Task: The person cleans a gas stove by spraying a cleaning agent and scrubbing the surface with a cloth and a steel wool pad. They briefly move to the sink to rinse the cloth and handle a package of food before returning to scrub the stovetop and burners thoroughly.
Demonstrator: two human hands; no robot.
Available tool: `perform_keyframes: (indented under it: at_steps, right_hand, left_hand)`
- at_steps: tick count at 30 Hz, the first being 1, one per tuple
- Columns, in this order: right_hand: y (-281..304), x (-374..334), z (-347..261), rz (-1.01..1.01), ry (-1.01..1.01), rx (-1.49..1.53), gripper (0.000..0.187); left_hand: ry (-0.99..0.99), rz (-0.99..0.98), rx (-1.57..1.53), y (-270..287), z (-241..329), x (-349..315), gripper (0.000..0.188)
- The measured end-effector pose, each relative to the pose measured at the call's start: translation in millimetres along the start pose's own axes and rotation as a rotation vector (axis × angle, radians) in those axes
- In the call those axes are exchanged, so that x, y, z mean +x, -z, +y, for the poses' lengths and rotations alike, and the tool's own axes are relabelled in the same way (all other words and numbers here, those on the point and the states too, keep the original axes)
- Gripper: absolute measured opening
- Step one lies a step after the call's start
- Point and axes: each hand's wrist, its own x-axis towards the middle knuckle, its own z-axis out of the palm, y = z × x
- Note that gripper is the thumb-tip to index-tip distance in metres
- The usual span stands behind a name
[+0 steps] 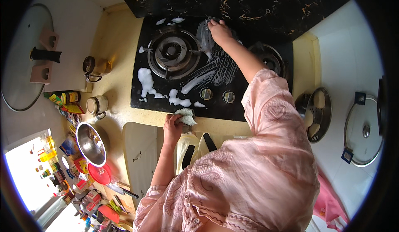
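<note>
A black glass gas stove (pixel 245 103) lies before me, with foam (pixel 145 82) in white patches around its left burner (pixel 171 51). My right hand (pixel 220 30) reaches to the stove's far middle. Its fingers are bent and pressed down in a smear of suds; whatever is under them is too dark to make out. Thin streaks of suds run from there toward the two knobs (pixel 206 93). At the counter's front edge, my left hand (pixel 172 127) is closed on a pale, crumpled cloth (pixel 185 117). My right forearm passes partly over the right burner (pixel 270 59).
Left of the stove stand a glass mug (pixel 99 67), a lidded jar (pixel 97 106) and a steel bowl (pixel 90 144). A knife (pixel 122 190) lies near a red lid (pixel 99 174). Pot lids (pixel 365 131) and a steel strainer (pixel 320 115) hang on the right wall.
</note>
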Motion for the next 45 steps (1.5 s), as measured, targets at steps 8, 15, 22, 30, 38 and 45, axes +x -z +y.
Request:
perform_keyframes:
  at_steps: [8,15,22,30,38,45]
  right_hand:
    - [-34.4,-34.6,74.0,0.040,-0.360,0.142,0.031]
    - [-64.2,8.1,2.1,0.204,-0.308,0.585,0.031]
    - [10.5,-31.8,42.5,0.118,-0.749,0.594,0.027]
    - [15.9,-44.2,-0.4,0.196,-0.844,0.766,0.032]
    - [-7.3,-30.6,37.9,0.020,-0.273,0.045,0.031]
    - [-31.4,-52.2,26.7,0.081,-0.190,0.338,0.033]
  left_hand:
    - [-0.019,-0.005,-0.033,0.6,-1.2,0.1,0.028]
    - [-0.038,-0.007,-0.018,-1.2,-0.8,1.3,0.030]
    - [-0.011,-0.013,0.009,-1.0,-11.7,-0.1,0.028]
    - [-0.094,-0.009,-0.002,-5.6,-17.6,1.2,0.028]
    - [-0.054,-0.031,0.016,-2.0,-18.9,0.2,0.027]
    - [-0.031,-0.005,0.009,-3.0,-8.2,0.4,0.027]
